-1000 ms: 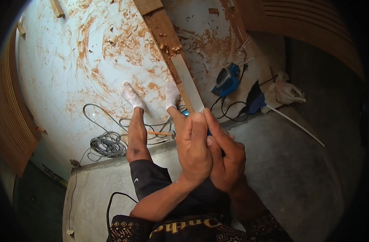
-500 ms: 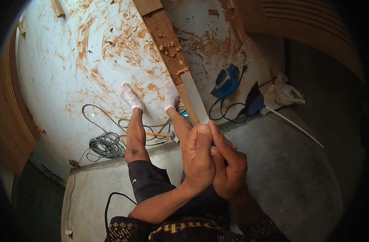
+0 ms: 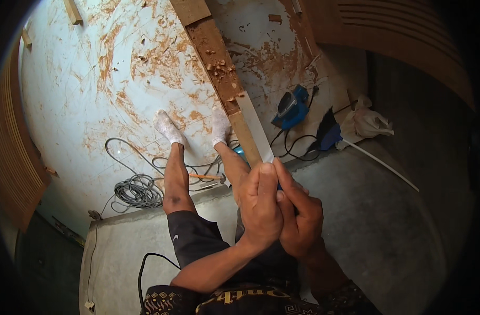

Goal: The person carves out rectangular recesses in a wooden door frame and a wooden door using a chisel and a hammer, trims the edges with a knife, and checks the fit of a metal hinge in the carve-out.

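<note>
My left hand and my right hand are closed together round a chisel-like tool, its blue handle mostly hidden by my fingers. Its long, pale flat blade points away from me along a long wooden board. Curls of shaved wood lie on the board just beyond the blade's end. The board runs from near my hands to the top of the view, beside my right foot in a white sock.
A blue power planer, brush with white pole and plastic bag lie right. Coiled cable and orange-handled tool lie near my legs. Slatted wooden panels flank both sides. Wood blocks lie top left.
Both hands and the blade have drawn back toward me along the board, mostly in the first half second. The blade's far end now sits lower, with more shavings exposed beyond it.
</note>
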`<state>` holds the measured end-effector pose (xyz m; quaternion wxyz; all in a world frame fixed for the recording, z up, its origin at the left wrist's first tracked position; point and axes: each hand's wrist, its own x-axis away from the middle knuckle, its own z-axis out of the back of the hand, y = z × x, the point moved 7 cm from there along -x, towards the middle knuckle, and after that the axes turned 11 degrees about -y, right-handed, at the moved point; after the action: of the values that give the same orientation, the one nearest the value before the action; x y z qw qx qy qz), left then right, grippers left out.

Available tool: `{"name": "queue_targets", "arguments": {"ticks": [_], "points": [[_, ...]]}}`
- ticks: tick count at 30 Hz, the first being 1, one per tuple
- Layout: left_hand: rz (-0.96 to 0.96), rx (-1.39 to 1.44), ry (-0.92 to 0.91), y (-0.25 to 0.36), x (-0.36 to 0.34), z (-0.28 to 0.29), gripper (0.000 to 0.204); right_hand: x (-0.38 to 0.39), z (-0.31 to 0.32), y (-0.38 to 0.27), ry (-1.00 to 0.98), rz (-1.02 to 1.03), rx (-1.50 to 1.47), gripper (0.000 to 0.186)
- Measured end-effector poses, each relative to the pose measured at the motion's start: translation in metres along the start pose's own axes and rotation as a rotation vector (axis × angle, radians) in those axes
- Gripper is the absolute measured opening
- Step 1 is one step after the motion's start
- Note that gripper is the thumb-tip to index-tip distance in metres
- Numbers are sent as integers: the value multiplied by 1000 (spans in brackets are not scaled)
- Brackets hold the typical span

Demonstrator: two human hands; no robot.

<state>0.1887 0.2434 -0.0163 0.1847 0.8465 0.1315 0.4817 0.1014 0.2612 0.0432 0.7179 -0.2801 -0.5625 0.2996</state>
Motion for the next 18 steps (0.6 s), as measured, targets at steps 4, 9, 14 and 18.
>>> {"name": "queue_targets", "arguments": {"ticks": [4, 9, 14, 18], "points": [[-74, -182, 32, -4, -1, 6, 43, 2, 1, 3, 9, 31, 21, 44], [-91, -282, 30, -3, -11, 14, 42, -11, 2, 0, -6, 21, 7, 46], [-88, -193, 33, 7, -11, 7, 41, -7, 4, -4, 9, 52, 24, 46], [-83, -178, 41, 10, -17, 8, 40, -10, 4, 1, 3, 38, -6, 45]]}}
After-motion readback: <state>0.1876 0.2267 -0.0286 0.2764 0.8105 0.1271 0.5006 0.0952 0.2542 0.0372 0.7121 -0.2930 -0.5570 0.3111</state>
